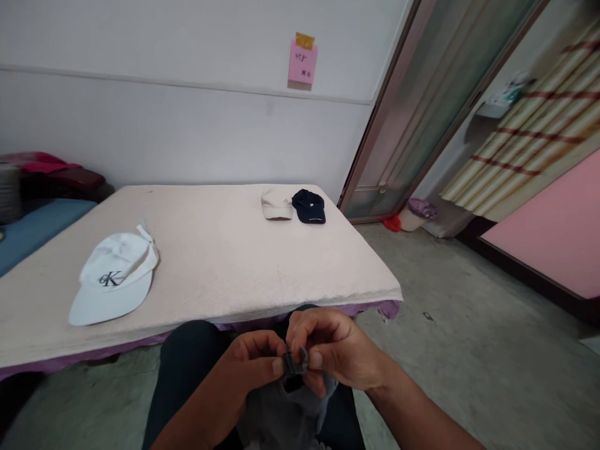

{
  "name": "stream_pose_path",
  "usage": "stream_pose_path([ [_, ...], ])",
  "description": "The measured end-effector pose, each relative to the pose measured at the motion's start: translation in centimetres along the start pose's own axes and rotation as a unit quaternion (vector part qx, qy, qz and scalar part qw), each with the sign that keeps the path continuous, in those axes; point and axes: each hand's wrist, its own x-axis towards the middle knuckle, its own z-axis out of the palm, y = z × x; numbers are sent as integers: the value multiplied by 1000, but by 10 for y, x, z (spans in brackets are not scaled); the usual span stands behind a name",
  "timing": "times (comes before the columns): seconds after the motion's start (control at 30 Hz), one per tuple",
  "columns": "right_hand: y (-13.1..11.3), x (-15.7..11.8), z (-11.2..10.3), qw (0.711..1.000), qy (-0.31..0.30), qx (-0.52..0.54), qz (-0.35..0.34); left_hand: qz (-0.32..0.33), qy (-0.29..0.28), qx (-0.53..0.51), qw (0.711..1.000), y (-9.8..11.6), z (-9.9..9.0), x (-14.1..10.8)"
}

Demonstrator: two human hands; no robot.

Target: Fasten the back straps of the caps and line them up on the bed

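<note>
A dark grey cap (281,415) rests on my lap, its lower part cut off by the frame. My left hand (255,362) pinches one side of the cap's back strap (294,365) between thumb and forefinger. From the other side, my right hand (330,350) grips the strap's short end, which curls up between its fingers. The strap's small fastening is partly hidden by the fingertips. On the bed to the left lies a white cap (115,275) with black "CK" lettering, its strap sticking up.
A cream cap (276,205) and a navy cap (309,207) sit side by side at the far edge of the bed (210,250). A pink note (302,62) is taped to the wall. Beyond the bed are a sliding door (412,94) and a lined bin (416,214).
</note>
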Motion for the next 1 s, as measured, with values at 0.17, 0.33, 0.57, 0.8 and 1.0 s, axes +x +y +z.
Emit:
stream_pose_path([
  [0.17, -3, 0, 4, 1000, 7, 17, 4, 3, 3, -27, 1000, 1, 4, 0],
  [0.33, -11, -1, 10, 999, 15, 42, 6, -6, -6, -58, 998, 0, 7, 0],
  [0.57, -20, -2, 17, 987, 86, -131, 43, 2, 4, -85, 996, -1, 1, -1],
  [0.8, -24, -6, 26, 945, 117, -303, 47, 17, -2, -58, 998, -3, 1, 1],
  [1.0, -27, -8, 32, 893, 140, -427, 39, 22, -1, -17, 1000, -3, 0, 0],
])
